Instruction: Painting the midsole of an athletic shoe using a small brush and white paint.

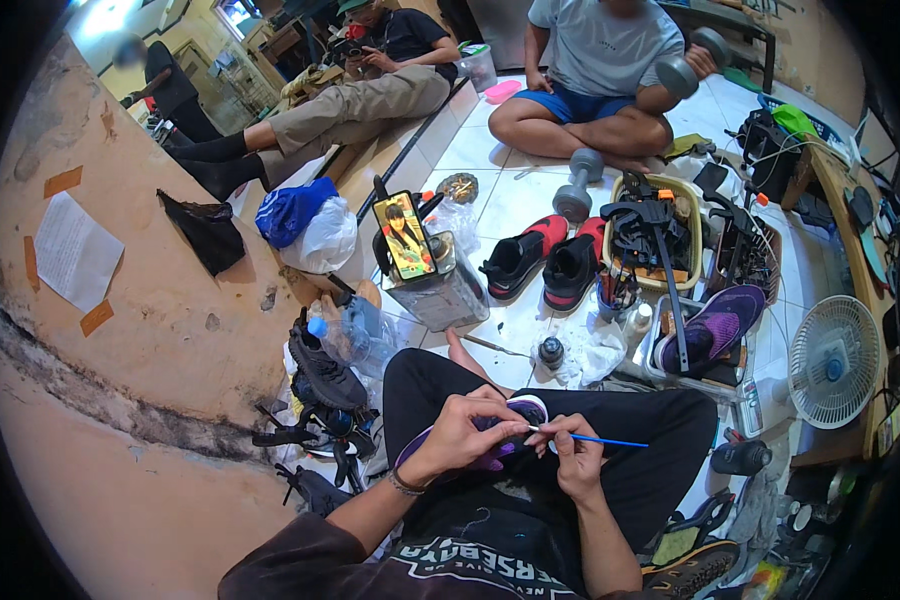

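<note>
A purple shoe with a white-edged sole [530,408] rests in my lap, partly hidden behind my hands. My right hand [573,455] is closed around a thin paintbrush with a blue handle [612,442], whose handle end points right. Close beside it, my left hand [470,432] has thumb and fingertips pinched together at the pale tip of the brush. Its fingers hide part of that tip. The matching purple shoe [715,325] lies on a clear container to the right.
Ahead stand a metal tin [440,295] with a phone [405,237], a small dark bottle [551,351], and red-black shoes [518,262]. A tool basket [655,230] and white fan [835,358] are right. One person [610,60] lifts a dumbbell; another [390,70] sits on a ledge.
</note>
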`<state>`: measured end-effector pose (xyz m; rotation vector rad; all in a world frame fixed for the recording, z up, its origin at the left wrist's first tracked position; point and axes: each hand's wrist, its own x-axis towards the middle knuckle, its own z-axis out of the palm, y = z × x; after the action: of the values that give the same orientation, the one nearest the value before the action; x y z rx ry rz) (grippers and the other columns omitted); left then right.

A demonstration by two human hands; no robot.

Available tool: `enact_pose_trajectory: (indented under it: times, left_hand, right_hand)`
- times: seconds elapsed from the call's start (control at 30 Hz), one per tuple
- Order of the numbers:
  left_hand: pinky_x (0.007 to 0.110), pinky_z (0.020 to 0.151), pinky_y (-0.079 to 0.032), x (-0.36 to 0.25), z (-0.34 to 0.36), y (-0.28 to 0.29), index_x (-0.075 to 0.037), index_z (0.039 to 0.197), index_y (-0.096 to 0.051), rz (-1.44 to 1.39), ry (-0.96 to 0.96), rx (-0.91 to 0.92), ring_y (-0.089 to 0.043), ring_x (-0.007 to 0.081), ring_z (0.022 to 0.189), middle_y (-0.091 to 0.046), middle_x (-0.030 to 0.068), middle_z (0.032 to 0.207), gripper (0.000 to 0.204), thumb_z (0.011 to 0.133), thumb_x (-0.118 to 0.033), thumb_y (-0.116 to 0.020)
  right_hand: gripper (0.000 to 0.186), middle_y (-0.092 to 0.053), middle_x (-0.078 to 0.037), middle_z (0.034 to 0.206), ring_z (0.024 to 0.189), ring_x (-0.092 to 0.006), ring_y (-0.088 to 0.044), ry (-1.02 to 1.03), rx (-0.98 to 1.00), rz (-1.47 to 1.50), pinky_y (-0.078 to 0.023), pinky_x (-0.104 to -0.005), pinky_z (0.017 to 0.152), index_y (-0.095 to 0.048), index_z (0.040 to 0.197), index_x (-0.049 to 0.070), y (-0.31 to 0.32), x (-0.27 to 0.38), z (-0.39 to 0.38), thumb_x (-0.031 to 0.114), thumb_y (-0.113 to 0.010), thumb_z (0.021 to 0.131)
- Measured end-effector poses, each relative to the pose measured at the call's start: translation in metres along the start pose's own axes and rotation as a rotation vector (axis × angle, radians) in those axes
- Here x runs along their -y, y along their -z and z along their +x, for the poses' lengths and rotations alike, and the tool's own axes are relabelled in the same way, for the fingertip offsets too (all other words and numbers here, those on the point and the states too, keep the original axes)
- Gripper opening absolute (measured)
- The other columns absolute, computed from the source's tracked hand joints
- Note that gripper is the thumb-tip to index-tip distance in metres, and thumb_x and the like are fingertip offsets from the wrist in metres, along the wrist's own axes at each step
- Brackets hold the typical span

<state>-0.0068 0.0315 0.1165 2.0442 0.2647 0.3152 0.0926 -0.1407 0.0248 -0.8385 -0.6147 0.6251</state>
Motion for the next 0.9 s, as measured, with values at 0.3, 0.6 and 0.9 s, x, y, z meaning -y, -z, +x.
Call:
enact_pose_trajectory:
  times: [0.3, 0.6, 0.9]
  left_hand:
    - [0.028, 0.077, -0.051, 0.005, 0.000, 0.003, -0.001, 0.091, -0.080, -0.154, 0.064, -0.003, -0.066, 0.0135, 0.082, -0.073, 0.0076, 0.085, 0.012, 0.084, -0.011, -0.084]
    - [0.028, 0.076, -0.051, -0.006, -0.013, -0.004, 0.000, 0.088, -0.075, -0.174, 0.063, 0.002, -0.066, 0.0135, 0.080, -0.073, 0.0074, 0.085, 0.012, 0.086, -0.009, -0.082]
    - [0.032, 0.070, -0.052, 0.002, -0.020, 0.025, 0.001, 0.078, -0.068, -0.144, 0.000, -0.102, -0.066, 0.0185, 0.074, -0.070, 0.0096, 0.078, 0.012, 0.089, -0.002, -0.072]
  right_hand:
    - [0.027, -0.072, -0.014, 0.096, 0.080, -0.0124, -0.064, 0.007, 0.042, 0.028, -0.051, -0.0253, 0.073, -0.064, 0.111, -0.004, 0.004, 0.005, 0.004, 0.021, -0.055, 0.109]
    - [0.032, -0.068, -0.018, 0.085, 0.077, -0.0221, -0.067, -0.026, 0.039, 0.024, -0.053, -0.0313, 0.067, -0.064, 0.103, -0.004, 0.007, 0.004, -0.003, 0.027, -0.056, 0.108]
    - [0.032, -0.061, -0.010, 0.080, 0.070, -0.0179, -0.063, 0.002, -0.192, 0.160, -0.052, -0.0322, 0.063, -0.057, 0.095, 0.002, 0.031, -0.004, 0.001, 0.032, -0.057, 0.107]
